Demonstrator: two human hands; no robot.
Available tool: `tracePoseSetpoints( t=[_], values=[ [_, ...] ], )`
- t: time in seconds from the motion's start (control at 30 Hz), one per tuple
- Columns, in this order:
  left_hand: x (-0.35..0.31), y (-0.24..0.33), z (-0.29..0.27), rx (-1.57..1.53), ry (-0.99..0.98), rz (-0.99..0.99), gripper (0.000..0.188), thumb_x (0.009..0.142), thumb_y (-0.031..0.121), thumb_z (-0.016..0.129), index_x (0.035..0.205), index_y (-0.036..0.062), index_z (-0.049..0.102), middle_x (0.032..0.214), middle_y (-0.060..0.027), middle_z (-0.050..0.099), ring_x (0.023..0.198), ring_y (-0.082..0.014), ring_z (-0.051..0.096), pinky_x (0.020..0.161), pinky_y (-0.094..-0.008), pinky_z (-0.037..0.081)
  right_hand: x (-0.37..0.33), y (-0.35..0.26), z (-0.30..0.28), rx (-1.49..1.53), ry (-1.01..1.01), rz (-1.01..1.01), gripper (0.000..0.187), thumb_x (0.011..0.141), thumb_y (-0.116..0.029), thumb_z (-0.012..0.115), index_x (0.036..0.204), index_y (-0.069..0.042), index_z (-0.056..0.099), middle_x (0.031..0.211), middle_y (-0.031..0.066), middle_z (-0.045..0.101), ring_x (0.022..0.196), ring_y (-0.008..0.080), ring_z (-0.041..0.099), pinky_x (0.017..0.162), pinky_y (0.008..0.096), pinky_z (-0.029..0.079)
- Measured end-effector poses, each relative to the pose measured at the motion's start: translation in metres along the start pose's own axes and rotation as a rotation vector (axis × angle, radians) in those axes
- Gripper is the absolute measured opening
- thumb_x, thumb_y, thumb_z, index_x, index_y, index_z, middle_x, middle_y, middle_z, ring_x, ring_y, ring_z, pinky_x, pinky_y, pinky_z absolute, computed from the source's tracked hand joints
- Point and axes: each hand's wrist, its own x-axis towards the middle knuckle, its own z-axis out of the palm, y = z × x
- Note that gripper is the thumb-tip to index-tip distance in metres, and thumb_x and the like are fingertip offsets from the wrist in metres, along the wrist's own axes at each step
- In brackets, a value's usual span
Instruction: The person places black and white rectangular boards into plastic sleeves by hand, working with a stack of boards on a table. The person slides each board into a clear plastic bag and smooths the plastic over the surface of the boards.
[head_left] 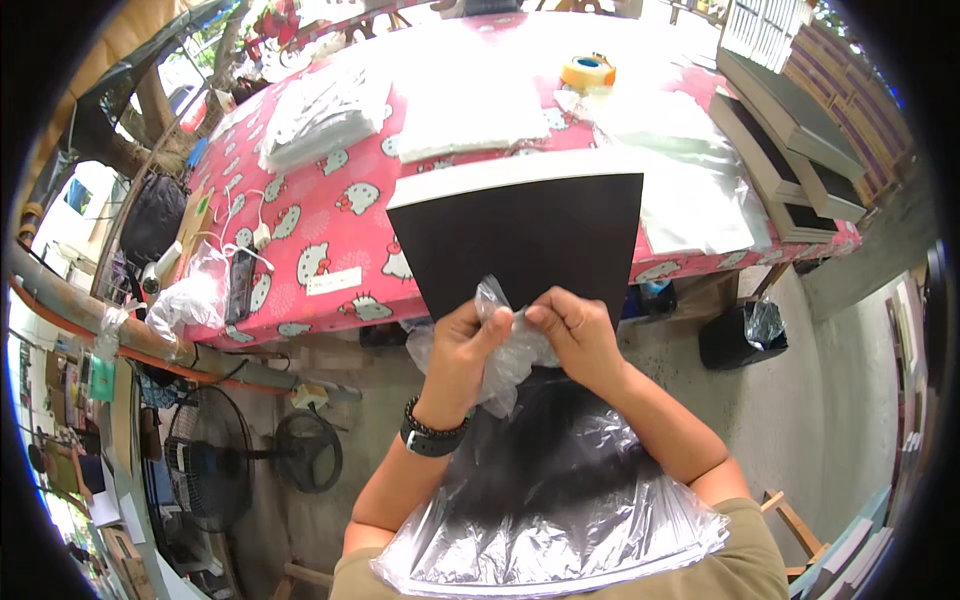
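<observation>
Clear plastic, one bag (545,500), crinkled, lower centre of the frame; its mouth is bunched between my two hands, its lower end cut off by the bottom edge. One black board (525,240), centre of the frame, standing partway inside the bag; its lower half shows only dimly through the plastic.

My left hand (460,350): fingers pinched shut on the bag's mouth; one dark beaded wristband at the wrist. My right hand (575,330): fingers likewise clamped on the bunched plastic, just beside the left; fingertips partly hidden in the folds.

One table (330,240) beyond, upper half of the frame, under a pink cartoon-cat cloth. On it: one tape roll (587,71), upper right; two stacks of white sheets (320,115), upper left and centre, overexposed and hard to make out. Grey flat boxes (790,140) at right, count unclear. One floor fan (205,460), lower left. One black bin (740,335) at right.
</observation>
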Motion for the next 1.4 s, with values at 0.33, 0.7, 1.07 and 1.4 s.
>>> tracePoseSetpoints(
  t=[0.33,0.7,1.07,1.4],
  values=[
    [-0.012,-0.007,-0.047,-0.723,-0.63,-0.14,0.028,0.08,0.031,0.054,0.074,0.0053,0.046,0.056,-0.0027,0.047,0.057,-0.0113,0.048,0.048,-0.021,0.035,0.008,0.008,-0.03,1.548,-0.23,0.088,0.022,0.088,-0.027,0.041,0.082,-0.007,0.048,0.076,0.0059,0.051,0.07,0.0176,0.05,0.06,0.0358,0.044],
    [-0.023,0.066,0.023,0.787,-0.266,0.452,0.048,0.071,0.027,0.067,0.105,-0.0011,0.047,0.089,-0.01,0.056,0.077,-0.0191,0.054,0.069,-0.0304,0.043,0.002,-0.065,-0.036,0.024,-0.372,-0.155,0.01,0.081,-0.011,0.053,0.079,-0.001,0.051,0.06,0.0113,0.055,0.052,0.0191,0.056,0.05,0.0288,0.043],
    [-0.029,0.048,-0.047,-0.67,0.159,0.262,0.038,0.087,0.038,0.039,0.101,0.0038,0.051,0.092,-0.0105,0.058,0.077,-0.0224,0.055,0.072,-0.0348,0.045,-0.022,-0.014,-0.067,0.861,-0.958,-0.489,0.023,0.068,-0.009,0.069,0.086,0.003,0.06,0.08,0.0139,0.062,0.071,0.0255,0.059,0.063,0.0332,0.046],
    [-0.04,0.041,-0.077,-0.54,0.066,0.384,0.044,0.084,0.039,0.044,0.102,-0.0007,0.049,0.098,-0.0138,0.054,0.088,-0.0225,0.054,0.074,-0.039,0.046,-0.032,0.027,-0.084,0.645,-1.113,0.096,0.043,0.074,-0.036,0.063,0.084,0.006,0.061,0.078,0.0135,0.062,0.068,0.0213,0.059,0.062,0.0321,0.045]
  ],
)
